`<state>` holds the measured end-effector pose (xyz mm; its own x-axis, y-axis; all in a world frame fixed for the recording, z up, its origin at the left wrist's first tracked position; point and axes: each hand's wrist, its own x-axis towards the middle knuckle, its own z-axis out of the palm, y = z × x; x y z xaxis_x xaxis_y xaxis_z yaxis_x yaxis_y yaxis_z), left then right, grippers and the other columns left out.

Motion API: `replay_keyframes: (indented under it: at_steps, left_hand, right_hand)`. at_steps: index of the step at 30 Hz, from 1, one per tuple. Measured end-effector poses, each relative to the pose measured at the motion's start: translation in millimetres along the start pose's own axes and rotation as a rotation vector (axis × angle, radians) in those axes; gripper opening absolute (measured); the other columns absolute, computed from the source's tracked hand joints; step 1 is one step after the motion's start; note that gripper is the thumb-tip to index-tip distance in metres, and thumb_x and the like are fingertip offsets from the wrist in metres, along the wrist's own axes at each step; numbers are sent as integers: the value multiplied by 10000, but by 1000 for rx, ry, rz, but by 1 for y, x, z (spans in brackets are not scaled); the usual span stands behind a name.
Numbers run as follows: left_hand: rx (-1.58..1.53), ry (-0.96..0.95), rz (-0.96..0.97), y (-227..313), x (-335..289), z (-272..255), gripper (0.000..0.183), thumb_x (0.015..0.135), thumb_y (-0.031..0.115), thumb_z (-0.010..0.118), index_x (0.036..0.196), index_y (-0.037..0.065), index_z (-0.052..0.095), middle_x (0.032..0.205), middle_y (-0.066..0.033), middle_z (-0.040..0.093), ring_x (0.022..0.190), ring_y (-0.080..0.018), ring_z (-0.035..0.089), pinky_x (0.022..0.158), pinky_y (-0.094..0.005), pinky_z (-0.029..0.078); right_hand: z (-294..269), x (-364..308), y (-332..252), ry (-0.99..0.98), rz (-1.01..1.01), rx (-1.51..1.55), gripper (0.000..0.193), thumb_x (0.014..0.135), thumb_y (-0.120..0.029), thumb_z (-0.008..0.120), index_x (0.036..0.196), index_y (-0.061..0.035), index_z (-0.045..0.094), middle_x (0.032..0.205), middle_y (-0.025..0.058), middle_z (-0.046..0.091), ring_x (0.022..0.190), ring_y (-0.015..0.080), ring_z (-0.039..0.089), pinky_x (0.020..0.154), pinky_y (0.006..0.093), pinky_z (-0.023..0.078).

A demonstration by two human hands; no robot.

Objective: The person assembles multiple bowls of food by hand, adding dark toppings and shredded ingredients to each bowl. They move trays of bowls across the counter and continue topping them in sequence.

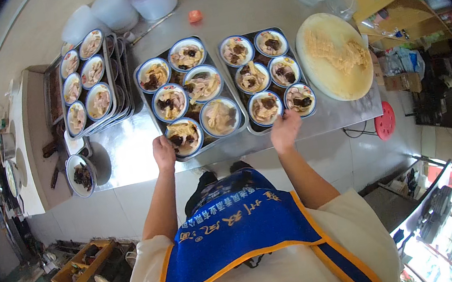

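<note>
Two metal trays of enamel bowls lie side by side before me. At the near left corner of the left tray (199, 155) is my left hand (164, 152), fingers curled closed at its rim, next to a blue-rimmed bowl (184, 137). My right hand (286, 131) is closed on the near edge of the right tray (259, 131). Its fingertips come close to two bowls, one of them the near right bowl (299, 100). The bowls hold pale meat pieces, yellowish strips and dark fungus-like pieces. My fingers partly hide both tray edges.
Stacked trays with more meat-filled bowls (99, 99) stand at the left. A bowl of dark pieces (81, 175) is near the table's left end. A round board with yellowish strips (337, 78) lies right. Plastic tubs (113, 8) stand behind; a red stool (385, 120) is right.
</note>
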<state>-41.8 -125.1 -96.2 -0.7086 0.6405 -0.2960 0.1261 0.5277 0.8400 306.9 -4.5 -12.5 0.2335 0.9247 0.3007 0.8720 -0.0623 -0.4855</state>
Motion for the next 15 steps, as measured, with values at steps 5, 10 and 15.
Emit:
replay_keyframes:
  at_steps: [5,10,15]
  left_hand:
    - [-281,-173,-294,-3,17,-13,341,1030,267,517,1018,-57,622,855,-96,627,783,-180,583,729,-338,489]
    - [-376,-427,-319,9,30,-27,309,1033,318,549,1048,9,559,828,-26,579,690,-111,534,589,-267,467]
    - [-355,-442,-279,7,43,-35,275,1041,289,536,1062,15,539,857,-34,593,725,-115,557,636,-275,490]
  right_hand:
    - [-13,0,77,-156,970,647,198,913,-121,646,1059,-27,550,952,130,574,727,244,588,684,389,523]
    - [2,24,89,-438,1145,1088,55,949,-106,586,991,-76,568,766,51,566,664,205,589,582,390,524]
    - [10,40,90,-387,1143,1008,97,903,-107,625,978,-50,599,753,57,600,585,200,573,482,373,499]
